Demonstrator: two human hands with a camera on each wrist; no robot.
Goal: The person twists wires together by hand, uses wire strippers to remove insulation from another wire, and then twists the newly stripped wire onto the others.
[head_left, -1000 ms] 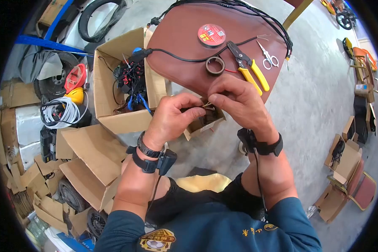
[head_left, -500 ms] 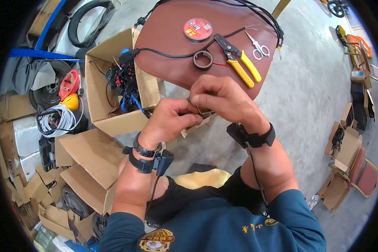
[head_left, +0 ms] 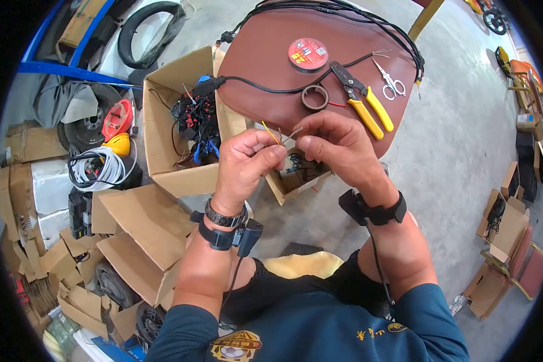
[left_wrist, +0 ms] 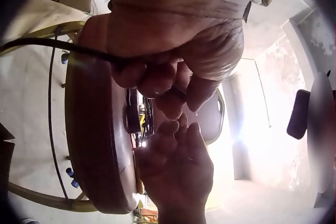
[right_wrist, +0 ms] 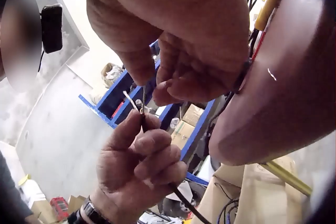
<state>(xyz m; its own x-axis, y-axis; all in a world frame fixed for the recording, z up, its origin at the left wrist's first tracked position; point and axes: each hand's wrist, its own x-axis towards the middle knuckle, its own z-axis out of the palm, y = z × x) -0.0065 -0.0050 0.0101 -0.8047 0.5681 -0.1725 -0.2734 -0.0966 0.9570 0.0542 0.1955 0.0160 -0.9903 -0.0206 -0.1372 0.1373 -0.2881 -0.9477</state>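
Observation:
My left hand (head_left: 247, 163) grips a black cable (right_wrist: 184, 200) whose loose end runs out below the fingers in the right wrist view. From its stripped end, between thumb and forefinger, thin wires stand out: a yellow wire (head_left: 270, 131) and a pale wire (head_left: 292, 134). Close by on the right, my right hand (head_left: 341, 142) has thumb and forefinger bent at the pale wire's tip, pinching it. On the brown seat (head_left: 259, 54) beyond lie yellow-handled wire strippers (head_left: 362, 99), a roll of black tape (head_left: 315, 98), scissors (head_left: 389, 79) and a red-labelled spool (head_left: 308, 54).
Another black cable (head_left: 259, 85) crosses the seat, and a cable bundle (head_left: 344, 7) loops along its far edge. A carton (head_left: 184, 178) of tangled wires stands left, with a smaller box (head_left: 289, 192) under the hands. Flattened cardboard (head_left: 145, 223) and tyres lie further left.
The hands have drawn slightly apart, and the yellow and pale wires now spread out between them. The head view has shifted, moving the whole scene a little right and down since half a second ago.

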